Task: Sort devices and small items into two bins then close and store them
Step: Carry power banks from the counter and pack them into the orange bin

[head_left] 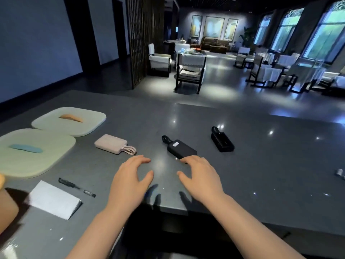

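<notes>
Two pale green lids lie on the grey table at the left: the far lid (87,126) has an orange handle, the near lid (46,161) a blue one. A pink power bank (111,143) with a looped cable sits right of them. A black power bank (180,148) lies in the middle, and another black device (222,140) further right. My left hand (130,182) hovers with relaxed fingers and holds nothing. My right hand (200,176) is spread the same way, its fingertips at the near end of the black power bank.
A white folded paper (54,200), a black pen (68,183) and its small cap (89,193) lie at the near left. A small metallic item (338,172) sits at the right edge. The table's near edge (177,210) runs under my wrists. Chairs stand beyond.
</notes>
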`<state>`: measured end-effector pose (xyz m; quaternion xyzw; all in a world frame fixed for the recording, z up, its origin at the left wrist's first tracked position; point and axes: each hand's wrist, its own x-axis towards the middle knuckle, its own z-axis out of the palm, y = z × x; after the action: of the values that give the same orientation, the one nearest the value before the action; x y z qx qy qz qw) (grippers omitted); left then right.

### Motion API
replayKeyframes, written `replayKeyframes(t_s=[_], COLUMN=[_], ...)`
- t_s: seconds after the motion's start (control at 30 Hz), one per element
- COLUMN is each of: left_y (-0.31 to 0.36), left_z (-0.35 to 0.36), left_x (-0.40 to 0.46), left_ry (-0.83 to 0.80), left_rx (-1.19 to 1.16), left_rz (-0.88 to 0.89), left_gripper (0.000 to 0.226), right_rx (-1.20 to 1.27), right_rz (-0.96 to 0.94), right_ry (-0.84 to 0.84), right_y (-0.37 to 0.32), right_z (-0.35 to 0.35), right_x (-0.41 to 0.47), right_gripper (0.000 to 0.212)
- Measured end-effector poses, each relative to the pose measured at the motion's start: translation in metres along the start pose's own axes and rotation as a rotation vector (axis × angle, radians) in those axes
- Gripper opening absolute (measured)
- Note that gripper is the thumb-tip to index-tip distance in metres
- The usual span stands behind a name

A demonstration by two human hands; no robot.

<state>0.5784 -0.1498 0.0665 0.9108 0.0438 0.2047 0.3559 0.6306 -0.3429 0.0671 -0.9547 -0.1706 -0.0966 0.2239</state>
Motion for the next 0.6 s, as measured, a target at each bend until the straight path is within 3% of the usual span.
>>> replayKeyframes(t_s=[0.4, 0.6], left_y=[-0.003, -0.001], left_z=[0.091, 0.134], left_x=[0.062, 0.095], left_ry=[0.032, -0.061], left_rx=[0.049, -0.012], left_rz=[-0.178, -0.255], left_gripper=[0.026, 0.03], right_rx=[0.01, 0.013], right_rz=[0.032, 0.048], right_ry=[-0.198, -0.249], right_y=[0.099, 0.118], right_z=[0.044, 0.061], right_x=[0.096, 0.139], right_gripper=[0.049, 0.056])
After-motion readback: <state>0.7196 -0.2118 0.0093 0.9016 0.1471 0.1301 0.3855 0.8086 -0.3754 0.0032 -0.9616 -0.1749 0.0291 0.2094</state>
